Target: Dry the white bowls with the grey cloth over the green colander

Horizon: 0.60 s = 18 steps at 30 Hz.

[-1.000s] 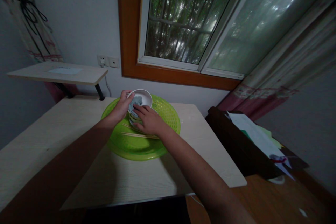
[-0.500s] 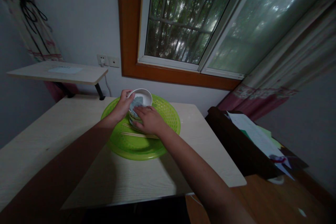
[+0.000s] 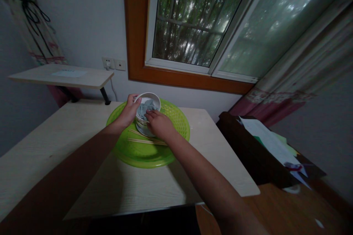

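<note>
My left hand [image 3: 130,111] grips the left rim of a white bowl [image 3: 154,97], which is tilted with its mouth facing me. Inside the bowl lies a crumpled grey-blue cloth [image 3: 147,107], and the fingers of my right hand [image 3: 160,123] press on it at the lower right. Just below the tilted bowl is another bowl [image 3: 142,129], partly covered by my right hand. Pale wooden chopsticks [image 3: 143,141] lie in front of the bowls on a round green plastic tray [image 3: 146,159], their right ends hidden beneath my right wrist.
The tray stands on a light wood table [image 3: 215,154] against the wall. A raised shelf [image 3: 41,75] is at the back left. Right of the table, papers [image 3: 264,139] lie on a dark piece of furniture [image 3: 234,143]. Above is a window [image 3: 193,25].
My right hand has shifted slightly right and its fingers have drawn together on the cloth. The cloth has gone from flatter to more bunched up. The left hand and bowl stay nearly in place.
</note>
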Each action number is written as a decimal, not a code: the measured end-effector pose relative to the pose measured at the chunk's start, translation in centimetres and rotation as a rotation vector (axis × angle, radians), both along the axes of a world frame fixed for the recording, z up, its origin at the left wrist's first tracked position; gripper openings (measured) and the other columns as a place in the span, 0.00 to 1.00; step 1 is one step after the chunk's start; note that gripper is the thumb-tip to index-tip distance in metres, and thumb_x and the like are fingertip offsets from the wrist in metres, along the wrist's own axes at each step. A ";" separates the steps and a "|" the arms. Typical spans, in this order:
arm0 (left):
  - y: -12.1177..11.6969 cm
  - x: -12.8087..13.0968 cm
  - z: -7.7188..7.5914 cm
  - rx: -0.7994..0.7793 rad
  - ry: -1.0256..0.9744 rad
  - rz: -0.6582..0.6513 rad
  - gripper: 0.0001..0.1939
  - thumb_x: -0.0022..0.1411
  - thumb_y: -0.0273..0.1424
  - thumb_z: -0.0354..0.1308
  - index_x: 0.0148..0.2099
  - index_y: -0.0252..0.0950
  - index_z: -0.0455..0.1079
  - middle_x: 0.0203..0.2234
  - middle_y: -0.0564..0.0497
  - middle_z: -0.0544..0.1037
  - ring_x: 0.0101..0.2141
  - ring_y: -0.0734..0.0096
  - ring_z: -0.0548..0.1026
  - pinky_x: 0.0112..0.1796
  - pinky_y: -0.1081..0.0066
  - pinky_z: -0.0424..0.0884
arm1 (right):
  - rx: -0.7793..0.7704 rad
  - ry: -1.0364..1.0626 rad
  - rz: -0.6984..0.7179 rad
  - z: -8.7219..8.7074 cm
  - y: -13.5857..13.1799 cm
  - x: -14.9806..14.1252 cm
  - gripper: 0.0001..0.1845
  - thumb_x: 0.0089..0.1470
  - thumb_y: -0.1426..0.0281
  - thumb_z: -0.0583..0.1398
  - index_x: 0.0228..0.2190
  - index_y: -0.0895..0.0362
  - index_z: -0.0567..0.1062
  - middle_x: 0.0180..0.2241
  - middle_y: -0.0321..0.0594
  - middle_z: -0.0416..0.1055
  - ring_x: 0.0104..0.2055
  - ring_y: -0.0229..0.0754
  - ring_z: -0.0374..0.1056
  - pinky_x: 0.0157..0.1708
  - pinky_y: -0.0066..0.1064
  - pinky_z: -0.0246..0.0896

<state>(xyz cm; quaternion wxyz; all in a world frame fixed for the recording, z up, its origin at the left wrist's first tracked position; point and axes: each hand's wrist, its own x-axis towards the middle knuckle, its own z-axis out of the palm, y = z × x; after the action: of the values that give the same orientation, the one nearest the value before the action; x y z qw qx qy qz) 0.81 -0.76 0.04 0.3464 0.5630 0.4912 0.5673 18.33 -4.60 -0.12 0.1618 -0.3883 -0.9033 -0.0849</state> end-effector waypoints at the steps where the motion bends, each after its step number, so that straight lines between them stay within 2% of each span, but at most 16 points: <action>1: 0.0 0.0 -0.1 0.006 0.001 0.003 0.20 0.65 0.49 0.51 0.53 0.45 0.61 0.50 0.47 0.75 0.49 0.58 0.74 0.46 0.62 0.70 | -0.027 0.019 0.041 0.0 0.1 0.1 0.23 0.62 0.72 0.57 0.58 0.63 0.71 0.60 0.52 0.70 0.61 0.50 0.65 0.61 0.40 0.60; 6: -0.1 -0.1 -0.1 -0.008 -0.073 -0.029 0.20 0.64 0.49 0.53 0.53 0.46 0.62 0.45 0.48 0.76 0.45 0.57 0.75 0.41 0.64 0.70 | -0.189 0.185 0.239 -0.3 0.3 0.4 0.34 0.60 0.70 0.58 0.66 0.62 0.60 0.64 0.53 0.64 0.66 0.46 0.61 0.65 0.38 0.56; 10: -0.3 0.0 0.0 0.004 -0.130 -0.045 0.18 0.62 0.47 0.57 0.50 0.46 0.64 0.42 0.49 0.76 0.43 0.57 0.74 0.39 0.65 0.69 | -0.271 0.245 0.297 -0.4 0.1 0.3 0.39 0.60 0.67 0.59 0.68 0.61 0.54 0.68 0.52 0.58 0.69 0.46 0.57 0.66 0.40 0.54; 13: -0.2 -0.1 0.0 0.031 -0.105 -0.019 0.17 0.61 0.47 0.58 0.49 0.46 0.65 0.45 0.49 0.75 0.46 0.57 0.73 0.42 0.65 0.68 | -0.263 0.220 0.246 -0.4 0.1 0.1 0.38 0.60 0.67 0.59 0.68 0.61 0.55 0.68 0.51 0.58 0.68 0.48 0.58 0.66 0.42 0.54; 18: 0.0 -0.2 -0.1 0.057 -0.031 -0.003 0.19 0.63 0.47 0.56 0.51 0.45 0.64 0.49 0.47 0.73 0.50 0.56 0.72 0.48 0.63 0.67 | -0.168 0.092 0.038 -0.4 0.0 0.0 0.32 0.59 0.69 0.58 0.64 0.61 0.63 0.67 0.50 0.61 0.67 0.50 0.61 0.63 0.40 0.60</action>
<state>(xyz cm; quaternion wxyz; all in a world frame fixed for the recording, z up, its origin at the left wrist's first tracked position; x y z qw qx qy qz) 0.61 -0.77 -0.03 0.3386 0.5644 0.4686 0.5892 18.29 -4.57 -0.48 0.1714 -0.3869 -0.9060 0.0120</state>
